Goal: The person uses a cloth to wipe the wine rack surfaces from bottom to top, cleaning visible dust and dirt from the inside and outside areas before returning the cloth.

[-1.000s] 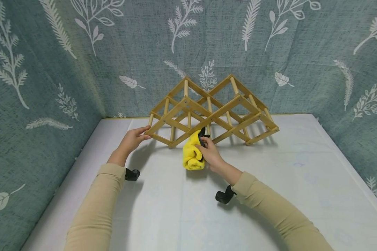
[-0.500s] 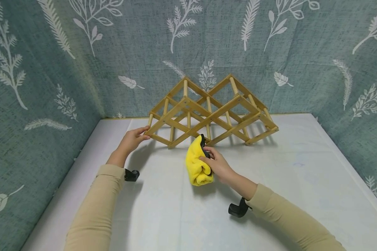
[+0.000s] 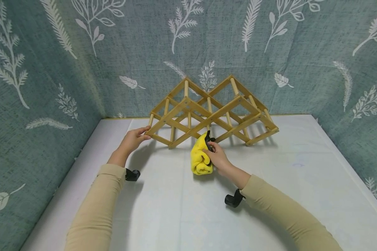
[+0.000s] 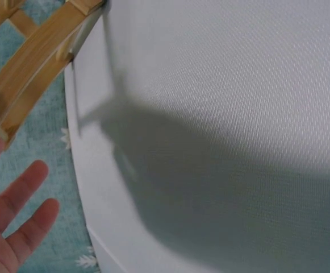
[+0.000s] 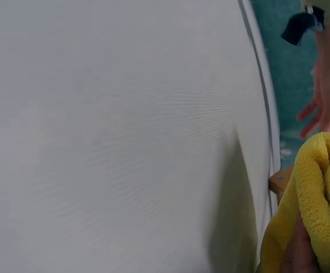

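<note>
A folding wooden lattice rack [image 3: 213,116] stands toward the back of the white table. My left hand [image 3: 133,141] pinches its left end between thumb and fingers; in the left wrist view two fingers [image 4: 25,213] stand spread away from the wood [image 4: 34,57]. My right hand [image 3: 218,157] grips a folded yellow cloth [image 3: 199,157] with a dark edge, in front of the rack's lower middle. The right wrist view has the cloth [image 5: 318,193] close up, with a finger of that hand against it. Whether the cloth touches the rack is unclear.
The white table [image 3: 163,209] meets a green leaf-print curtain [image 3: 144,45] at the back and both sides. A black wrist camera [image 3: 234,198] hangs beneath the right forearm, and another camera [image 3: 132,175] sits at the left wrist.
My right hand drew the yellow cloth toward me and rightward, then moved it partly back toward the rack. My left hand and the rack stayed in place.
</note>
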### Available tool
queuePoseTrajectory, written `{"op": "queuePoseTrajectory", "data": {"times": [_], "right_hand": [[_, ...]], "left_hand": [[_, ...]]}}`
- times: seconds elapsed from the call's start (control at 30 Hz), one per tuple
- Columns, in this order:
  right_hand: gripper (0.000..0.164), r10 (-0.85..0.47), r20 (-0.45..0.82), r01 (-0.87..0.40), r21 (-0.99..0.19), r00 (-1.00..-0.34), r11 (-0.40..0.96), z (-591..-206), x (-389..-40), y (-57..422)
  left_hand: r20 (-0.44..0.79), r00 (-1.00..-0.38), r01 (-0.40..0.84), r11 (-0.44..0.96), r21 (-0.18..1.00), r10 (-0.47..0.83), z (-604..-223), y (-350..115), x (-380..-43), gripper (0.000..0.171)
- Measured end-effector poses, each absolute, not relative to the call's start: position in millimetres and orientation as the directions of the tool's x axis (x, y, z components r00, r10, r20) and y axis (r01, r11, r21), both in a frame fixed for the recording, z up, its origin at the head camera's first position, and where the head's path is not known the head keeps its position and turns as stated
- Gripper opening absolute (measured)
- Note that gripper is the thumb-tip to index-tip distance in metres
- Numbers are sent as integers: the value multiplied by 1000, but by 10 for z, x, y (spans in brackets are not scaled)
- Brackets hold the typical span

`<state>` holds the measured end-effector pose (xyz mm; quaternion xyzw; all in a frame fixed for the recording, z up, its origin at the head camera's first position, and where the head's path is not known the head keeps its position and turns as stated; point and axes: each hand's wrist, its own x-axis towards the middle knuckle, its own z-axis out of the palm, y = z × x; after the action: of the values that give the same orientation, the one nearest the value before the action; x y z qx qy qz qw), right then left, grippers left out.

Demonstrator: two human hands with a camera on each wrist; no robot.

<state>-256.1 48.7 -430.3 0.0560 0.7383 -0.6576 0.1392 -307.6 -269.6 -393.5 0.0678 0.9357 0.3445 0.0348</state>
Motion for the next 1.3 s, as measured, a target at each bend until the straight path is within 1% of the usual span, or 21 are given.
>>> {"op": "queuePoseTrajectory", "data": {"times": [0.27,0.67,0.8,0.93,1.17,1.3], "right_hand": [[48,-112,-189,166,-968,-976,187,-4264,-2616,282],[48,-152,-142,112,-975,-978,193,-4206,-2460,257],[47,-149,-142,115,-977,-978,178,-4156,-2445,218],[45,-131,-149,132,-982,-980,133,-4088,-2491,115],[45,-170,-128,119,-991,-977,60,-3896,-2572,-89],[45,-178,-122,115,-992,-976,48,-3785,-2619,-186]], "left_hand": [[-23,-989,98,751,653,148,-3955,-2705,-3093,56],[-15,-989,99,741,664,146,-3966,-2714,-3088,55],[-21,-989,92,737,669,143,-3960,-2711,-3087,56],[-21,-989,94,734,673,146,-3955,-2707,-3085,55],[-6,-989,104,741,663,145,-3946,-2705,-3083,53],[-15,-990,94,748,657,137,-3947,-2704,-3077,54]]}}
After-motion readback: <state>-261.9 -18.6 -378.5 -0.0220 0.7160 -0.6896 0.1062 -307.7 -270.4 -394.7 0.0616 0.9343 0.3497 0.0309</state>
